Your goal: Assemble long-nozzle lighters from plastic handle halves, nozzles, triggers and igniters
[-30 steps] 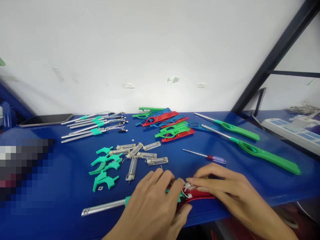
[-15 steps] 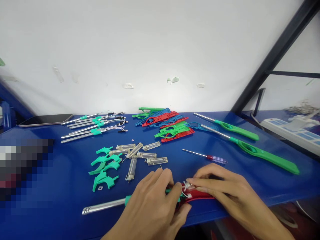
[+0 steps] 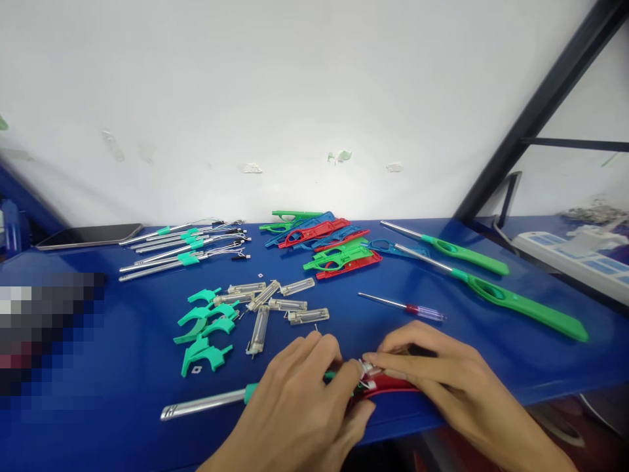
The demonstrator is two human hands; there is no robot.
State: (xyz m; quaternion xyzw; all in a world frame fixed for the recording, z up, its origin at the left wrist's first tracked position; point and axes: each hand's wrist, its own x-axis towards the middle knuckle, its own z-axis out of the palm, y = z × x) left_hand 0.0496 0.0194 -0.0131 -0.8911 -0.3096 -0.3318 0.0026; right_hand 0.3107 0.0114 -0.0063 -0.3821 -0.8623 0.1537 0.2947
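At the table's front edge lies a red lighter handle shell (image 3: 396, 385), open side up. A silver lighter tube (image 3: 206, 404) with a green collar sticks out to its left. My left hand (image 3: 302, 393) is closed around the joint of tube and shell, its thumb below the near edge. The fingers of my right hand (image 3: 442, 370) pinch a clear fuel tank (image 3: 374, 371) seated in or just over the shell; its exact seating is hidden. Thin white wire shows between the fingertips of both hands.
Green triggers (image 3: 206, 357) and several clear fuel tanks (image 3: 308, 316) lie behind my left hand. Further back are silver tubes with wires (image 3: 162, 265) and coloured handle shells (image 3: 339, 255). A screwdriver (image 3: 425, 312) and two green lighters (image 3: 531, 311) lie to the right.
My left index finger has shifted slightly right, toward the fuel tank. The right fingertips have edged left on the tank. Both hands keep their hold.
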